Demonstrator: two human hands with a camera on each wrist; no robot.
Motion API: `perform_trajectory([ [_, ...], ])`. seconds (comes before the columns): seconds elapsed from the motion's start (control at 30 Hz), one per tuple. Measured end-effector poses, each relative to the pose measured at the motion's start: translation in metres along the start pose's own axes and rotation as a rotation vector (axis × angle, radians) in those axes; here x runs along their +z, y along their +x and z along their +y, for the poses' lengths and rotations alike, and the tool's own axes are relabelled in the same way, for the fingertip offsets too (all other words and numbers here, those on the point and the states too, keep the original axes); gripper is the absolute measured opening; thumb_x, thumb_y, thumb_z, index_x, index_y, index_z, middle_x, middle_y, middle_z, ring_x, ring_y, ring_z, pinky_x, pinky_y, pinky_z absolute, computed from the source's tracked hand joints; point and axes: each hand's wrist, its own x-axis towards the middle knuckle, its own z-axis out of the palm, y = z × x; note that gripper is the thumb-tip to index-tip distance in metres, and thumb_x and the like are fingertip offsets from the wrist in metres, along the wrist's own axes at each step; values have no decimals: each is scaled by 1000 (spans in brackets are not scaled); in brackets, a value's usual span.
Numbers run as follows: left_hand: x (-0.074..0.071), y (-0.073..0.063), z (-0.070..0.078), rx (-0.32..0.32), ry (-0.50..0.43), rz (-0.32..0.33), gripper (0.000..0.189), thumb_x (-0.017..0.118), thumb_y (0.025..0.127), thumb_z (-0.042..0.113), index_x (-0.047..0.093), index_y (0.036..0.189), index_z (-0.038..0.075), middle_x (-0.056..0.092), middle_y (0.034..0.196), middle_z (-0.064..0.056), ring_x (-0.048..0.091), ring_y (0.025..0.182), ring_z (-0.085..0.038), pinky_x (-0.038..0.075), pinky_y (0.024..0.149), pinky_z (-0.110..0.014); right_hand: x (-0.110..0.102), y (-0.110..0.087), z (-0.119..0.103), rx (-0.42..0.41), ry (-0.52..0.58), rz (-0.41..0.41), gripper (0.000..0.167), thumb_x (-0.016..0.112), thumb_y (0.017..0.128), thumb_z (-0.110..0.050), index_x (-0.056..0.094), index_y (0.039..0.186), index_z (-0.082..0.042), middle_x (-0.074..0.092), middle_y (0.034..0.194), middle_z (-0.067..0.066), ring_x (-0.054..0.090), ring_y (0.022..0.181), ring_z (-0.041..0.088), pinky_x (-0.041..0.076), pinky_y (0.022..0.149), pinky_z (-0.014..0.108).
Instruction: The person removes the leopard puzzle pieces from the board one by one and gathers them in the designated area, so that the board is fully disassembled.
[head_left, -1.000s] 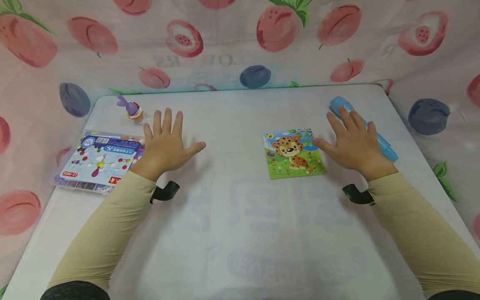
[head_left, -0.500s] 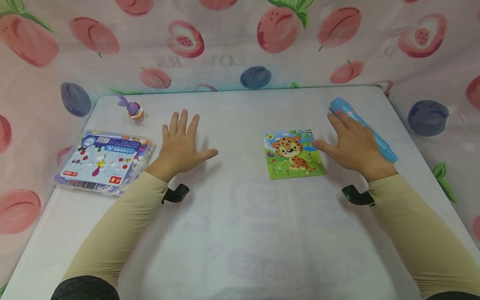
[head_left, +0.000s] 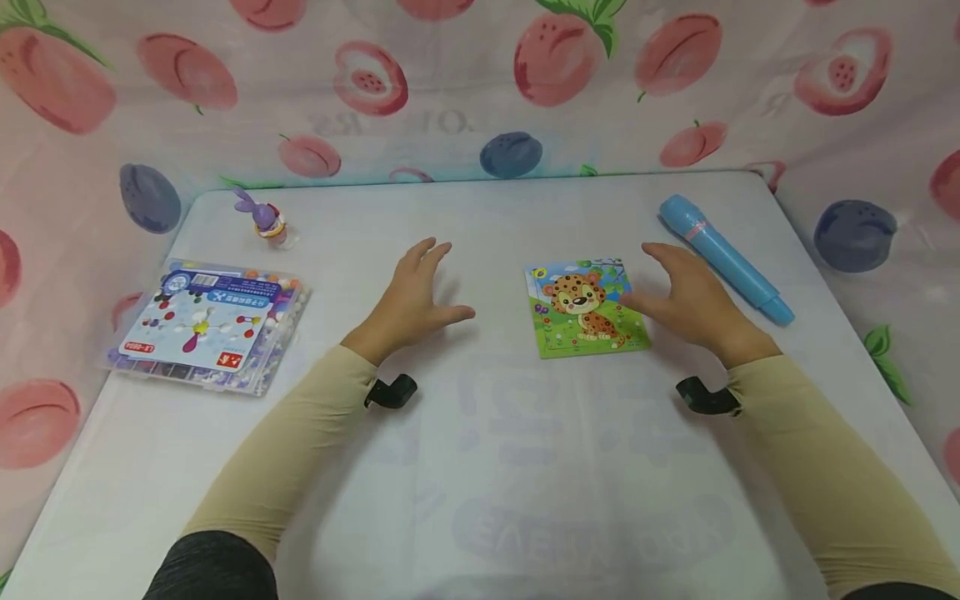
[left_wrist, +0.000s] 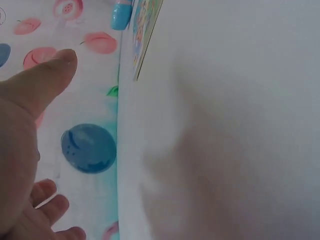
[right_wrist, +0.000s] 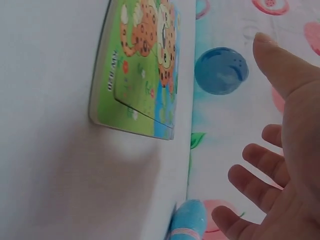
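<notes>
A square board puzzle (head_left: 585, 312) with a spotted leopard cub picture lies flat on the white table. My right hand (head_left: 693, 304) hovers at its right edge, thumb over the corner in the head view; the right wrist view shows the palm apart from the puzzle (right_wrist: 135, 75). My left hand (head_left: 408, 300) is held above the table, left of the puzzle, with nothing in it. Its thumb (left_wrist: 55, 75) and relaxed fingers show in the left wrist view. Behind the right hand lies a blue cylinder like a toy microphone (head_left: 723, 258).
A clear plastic case (head_left: 206, 321) of small coloured parts, with a printed card on top, lies at the left. Behind it stands a small purple-eared figurine (head_left: 262, 218). A fruit-print curtain (head_left: 450, 92) borders the table's back and sides.
My left hand has moved right, away from the plastic case, and its spread fingers have drawn closer together. My right hand has shifted slightly towards the puzzle, uncovering the blue cylinder.
</notes>
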Motion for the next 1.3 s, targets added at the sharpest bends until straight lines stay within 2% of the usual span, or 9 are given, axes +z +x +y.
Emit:
perform_trajectory([
  [0.23,18,19,15,10,-67,-65,97,84,81,36,29,156,6,21,161,-15,20,147,-34,26,117,-44,8,3,4,32,22,-62,88,74,90,-40,31,154,1,30,156,26,23,144,45,21,115,61],
  [0.53,41,42,27,59,-70,-155,92,84,83,32,33,154,2,34,158,-13,26,146,-30,21,119,-37,17,7,5,57,6,-135,86,74,90,-40,31,154,0,30,157,26,22,145,45,19,115,63],
  [0.7,53,52,34,74,-71,-178,90,83,84,31,34,154,4,35,158,-12,27,146,-28,21,119,-35,21,7,2,77,23,-171,86,74,90,-39,31,155,-3,30,156,26,22,144,47,20,114,63],
  [0.87,62,59,41,50,-68,-213,88,82,85,33,35,155,7,35,158,-9,26,146,-27,21,119,-35,25,8,1,93,20,-196,90,75,88,-44,31,156,-3,30,157,26,23,144,47,21,114,63],
  [1.0,68,66,45,44,-52,-230,83,80,87,33,38,153,8,38,157,-9,27,146,-28,21,119,-37,28,8,2,81,0,-198,89,76,88,-40,32,154,0,31,155,28,25,143,48,22,114,62],
  [1.17,75,74,48,28,-44,-231,78,80,86,33,43,150,6,44,153,-8,32,143,-28,22,119,-37,30,8,4,64,-4,-204,88,77,87,-39,34,153,2,33,154,29,27,142,48,23,113,62],
  [1.3,80,79,49,-1,-39,-219,76,81,85,33,47,148,7,49,148,-7,37,139,-26,28,115,-40,31,9,3,53,4,-218,87,78,87,-36,35,152,3,35,153,29,28,141,48,24,114,61],
])
